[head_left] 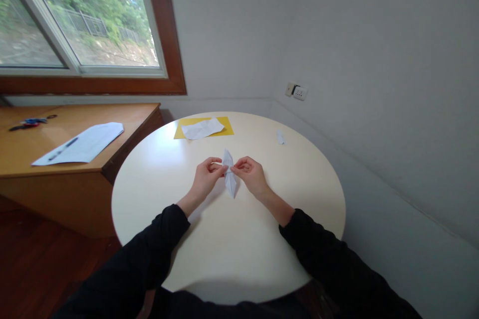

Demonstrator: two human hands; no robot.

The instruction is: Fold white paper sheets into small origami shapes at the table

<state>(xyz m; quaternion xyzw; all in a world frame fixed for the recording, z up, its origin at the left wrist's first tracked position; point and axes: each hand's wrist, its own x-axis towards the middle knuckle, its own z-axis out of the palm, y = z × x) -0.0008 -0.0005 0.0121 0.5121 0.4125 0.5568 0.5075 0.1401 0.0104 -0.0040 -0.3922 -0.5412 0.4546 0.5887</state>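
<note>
Between my two hands is a piece of folded white paper [229, 185], narrow and pointed at both its far and near ends. Thumb and fingers of my left hand [207, 175] pinch its left side near the middle. My right hand [253, 175] pinches the opposite side at about the same height. The paper is held over the round cream table [239, 249]; whether its near tip touches the tabletop I cannot tell. My fingertips hide part of the folds at its middle.
Toward the table's far edge, a crumpled white sheet [202, 128] lies on yellow paper [228, 124]. A small white scrap [280, 137] is at the far right. On the wooden desk [138, 122] to the left are white sheets [95, 139], a pen [63, 148] and scissors [32, 122].
</note>
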